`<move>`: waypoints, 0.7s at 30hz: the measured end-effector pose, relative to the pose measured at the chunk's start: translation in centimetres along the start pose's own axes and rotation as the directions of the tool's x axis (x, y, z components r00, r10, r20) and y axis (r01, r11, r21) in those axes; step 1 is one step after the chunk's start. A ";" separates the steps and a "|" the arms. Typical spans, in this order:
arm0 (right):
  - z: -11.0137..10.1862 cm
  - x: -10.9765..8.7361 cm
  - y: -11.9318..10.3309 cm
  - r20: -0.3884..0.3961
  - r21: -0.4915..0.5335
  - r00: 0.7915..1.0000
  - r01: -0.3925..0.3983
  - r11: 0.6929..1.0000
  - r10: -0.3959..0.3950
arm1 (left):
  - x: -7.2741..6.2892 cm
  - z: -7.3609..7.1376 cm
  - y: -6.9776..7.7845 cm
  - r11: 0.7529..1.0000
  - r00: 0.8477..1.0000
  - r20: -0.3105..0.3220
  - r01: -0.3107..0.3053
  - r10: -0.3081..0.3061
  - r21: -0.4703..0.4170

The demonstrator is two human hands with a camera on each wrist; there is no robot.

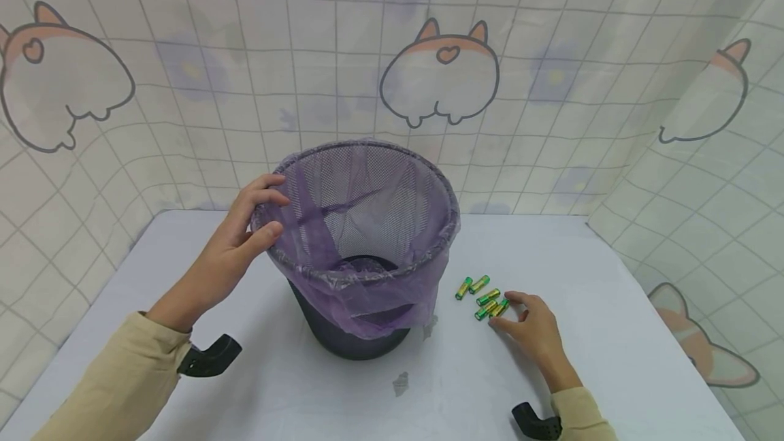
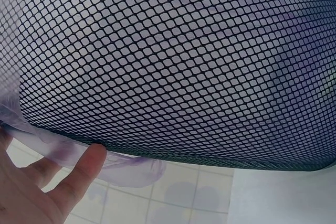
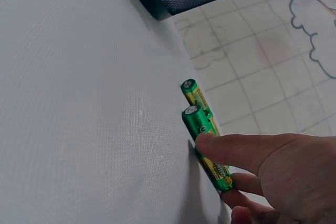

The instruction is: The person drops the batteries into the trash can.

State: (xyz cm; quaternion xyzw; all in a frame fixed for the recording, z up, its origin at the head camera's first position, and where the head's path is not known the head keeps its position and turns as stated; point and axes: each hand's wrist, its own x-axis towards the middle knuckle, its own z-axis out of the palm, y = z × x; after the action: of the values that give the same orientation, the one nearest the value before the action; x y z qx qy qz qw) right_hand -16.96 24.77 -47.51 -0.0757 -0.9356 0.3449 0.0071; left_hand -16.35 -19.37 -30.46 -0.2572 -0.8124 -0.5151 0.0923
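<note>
A black mesh trash bin (image 1: 355, 342) stands on the table, its mouth lined with a translucent purple trash bag (image 1: 392, 308) folded over the rim. My left hand (image 1: 245, 223) grips the bin's left rim through the bag; in the left wrist view, the fingers (image 2: 84, 171) bend at the edge beside the mesh (image 2: 173, 77). Right of the bin lie several green-and-yellow batteries (image 1: 488, 297). My right hand (image 1: 539, 332) pinches the nearest battery (image 1: 499, 308) between thumb and fingers. From the right wrist, the thumb (image 3: 226, 148) overlaps the batteries (image 3: 191, 90).
The white table (image 1: 612, 291) meets a grid-patterned curtain (image 1: 343, 53) with cartoon corgis at the back and sides. Two small grey patches mark the tabletop, one (image 1: 400, 384) in front of the bin. A black wrist mount (image 1: 211, 357) juts out from the left sleeve.
</note>
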 end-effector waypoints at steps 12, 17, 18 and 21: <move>0.2 -0.1 0.1 0.001 -0.006 1.000 -0.014 1.000 0.014 | 0.0 0.0 0.1 1.000 1.000 0.002 0.002 -0.002 -0.009; 0.1 -0.2 0.0 -0.006 0.004 1.000 -0.010 1.000 0.010 | 0.0 0.0 0.2 1.000 1.000 0.002 0.002 -0.002 -0.007; 0.1 -0.2 -0.1 -0.008 0.007 1.000 -0.008 1.000 0.008 | 0.0 0.0 0.2 1.000 1.000 0.002 0.002 -0.002 -0.006; 0.1 -0.2 -0.1 -0.014 0.009 1.000 -0.003 1.000 0.003 | 0.0 0.0 0.2 1.000 1.000 0.001 0.002 -0.002 -0.004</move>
State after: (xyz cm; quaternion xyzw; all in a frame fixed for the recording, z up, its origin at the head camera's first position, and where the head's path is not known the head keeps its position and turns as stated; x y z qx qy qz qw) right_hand -16.77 24.61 -47.48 -0.0795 -0.9338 0.3486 0.0136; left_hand -16.26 -19.33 -30.34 -0.2567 -0.8116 -0.5168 0.0909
